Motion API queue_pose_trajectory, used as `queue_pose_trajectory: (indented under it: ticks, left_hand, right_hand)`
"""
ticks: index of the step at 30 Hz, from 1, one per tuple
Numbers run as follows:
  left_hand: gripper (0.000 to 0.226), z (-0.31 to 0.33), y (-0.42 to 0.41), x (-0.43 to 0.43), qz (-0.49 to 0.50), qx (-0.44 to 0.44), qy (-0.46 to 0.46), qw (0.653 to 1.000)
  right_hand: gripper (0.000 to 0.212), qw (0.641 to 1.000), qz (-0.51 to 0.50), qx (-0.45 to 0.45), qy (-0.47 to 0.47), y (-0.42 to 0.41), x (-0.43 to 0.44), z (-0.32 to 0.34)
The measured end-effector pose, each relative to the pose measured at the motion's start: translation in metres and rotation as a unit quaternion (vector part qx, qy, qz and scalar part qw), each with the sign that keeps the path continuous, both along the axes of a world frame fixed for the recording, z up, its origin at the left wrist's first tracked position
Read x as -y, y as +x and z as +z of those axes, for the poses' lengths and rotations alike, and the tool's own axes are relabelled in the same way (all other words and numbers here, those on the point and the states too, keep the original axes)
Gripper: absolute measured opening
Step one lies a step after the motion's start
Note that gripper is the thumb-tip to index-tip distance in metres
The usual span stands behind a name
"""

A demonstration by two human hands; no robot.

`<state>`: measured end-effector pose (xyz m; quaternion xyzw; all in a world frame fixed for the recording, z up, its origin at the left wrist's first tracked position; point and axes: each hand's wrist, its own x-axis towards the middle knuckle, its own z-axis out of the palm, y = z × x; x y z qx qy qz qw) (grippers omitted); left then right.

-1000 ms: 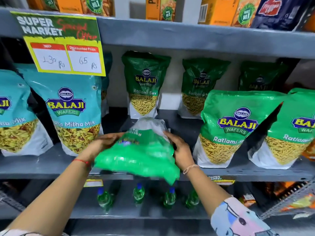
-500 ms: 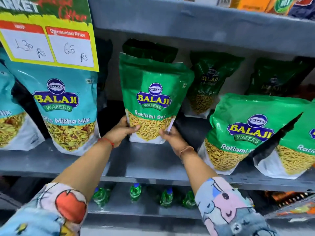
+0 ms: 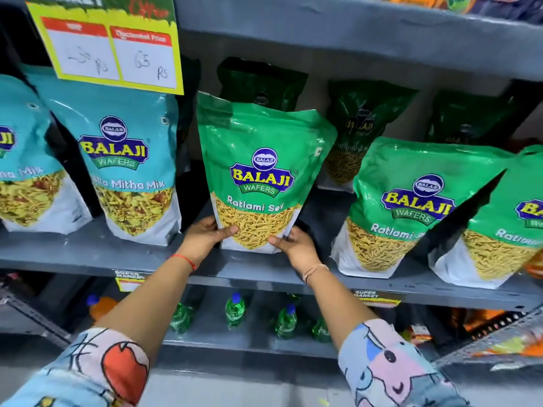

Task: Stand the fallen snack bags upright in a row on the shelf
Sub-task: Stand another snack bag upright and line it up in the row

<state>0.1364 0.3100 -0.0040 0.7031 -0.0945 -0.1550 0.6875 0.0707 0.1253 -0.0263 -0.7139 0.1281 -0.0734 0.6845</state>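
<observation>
A green Ratlami Sev bag (image 3: 261,171) stands upright at the middle of the grey shelf (image 3: 88,254). My left hand (image 3: 205,235) grips its lower left corner and my right hand (image 3: 295,245) grips its lower right corner. To its right, two more green bags (image 3: 417,201) (image 3: 511,227) stand in the front row, leaning slightly. To its left stand two teal Mitha Mix bags (image 3: 126,163) (image 3: 23,177). Darker green bags (image 3: 361,133) stand further back in shadow.
A yellow price sign (image 3: 108,45) hangs from the upper shelf (image 3: 352,33) over the teal bags. Below, a lower shelf holds several green bottles (image 3: 235,309) and an orange one (image 3: 100,306). Shelf-edge labels (image 3: 377,298) sit on the front lip.
The green bag went from lying tipped in both hands at the shelf edge to standing upright on the shelf. Since half a second ago it has stayed put in both hands.
</observation>
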Motion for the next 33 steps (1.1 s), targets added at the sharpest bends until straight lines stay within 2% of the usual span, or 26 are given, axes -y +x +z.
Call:
queue_pose_trajectory:
  ticks: [6,8,10,12,14,16,17,19,21,25,28,31,33]
  left_hand:
    - [0.041,-0.004,-0.012,-0.003,0.013,-0.006,0.003,1.0]
    - [0.04,-0.004,-0.015,-0.004,0.019,-0.003,0.004,1.0]
    - [0.044,-0.003,-0.017,-0.006,0.018,0.001,0.012,1.0]
    - [0.048,-0.001,-0.016,-0.008,0.025,0.003,0.004,1.0]
    - [0.034,0.01,-0.012,-0.007,0.043,0.0,-0.061,0.997]
    - [0.027,0.028,-0.007,-0.004,0.057,0.016,-0.13,0.99]
    - [0.033,0.041,-0.005,-0.001,0.064,0.031,-0.155,0.985]
    - [0.038,0.063,-0.004,0.003,0.077,0.047,-0.198,0.976]
    - [0.024,0.071,0.001,0.006,0.11,0.042,-0.215,0.969]
    - [0.021,0.073,0.008,0.004,0.152,0.068,-0.157,0.974]
    - [0.023,0.078,0.011,0.007,0.182,0.039,-0.186,0.965]
    - [0.017,0.076,0.009,0.002,0.158,0.025,-0.186,0.97]
    - [0.029,0.065,0.004,-0.007,0.121,0.022,-0.134,0.983]
  right_hand:
    - [0.022,0.999,-0.014,-0.008,-0.051,-0.014,-0.004,-0.004]
    - [0.026,0.998,-0.012,-0.009,-0.061,-0.016,-0.006,-0.002]
    - [0.033,0.999,0.001,-0.003,-0.05,-0.018,-0.005,0.004]
    - [0.036,0.999,-0.014,0.039,-0.012,-0.02,-0.005,0.017]
    - [0.033,0.988,-0.09,0.117,0.049,-0.018,-0.003,0.033]
    - [0.049,0.957,-0.188,0.178,0.133,-0.008,0.003,0.047]
    - [0.042,0.944,-0.219,0.192,0.156,-0.003,0.005,0.056]
    - [0.002,0.931,-0.243,0.217,0.163,0.006,0.004,0.071]
    - [0.021,0.926,-0.265,0.221,0.156,0.011,0.0,0.084]
    - [0.031,0.917,-0.288,0.228,0.156,0.015,-0.001,0.092]
    - [0.029,0.91,-0.287,0.223,0.198,0.015,-0.001,0.096]
    - [0.024,0.913,-0.255,0.22,0.231,0.01,-0.002,0.09]
    - [0.023,0.935,-0.231,0.189,0.194,0.001,-0.001,0.08]
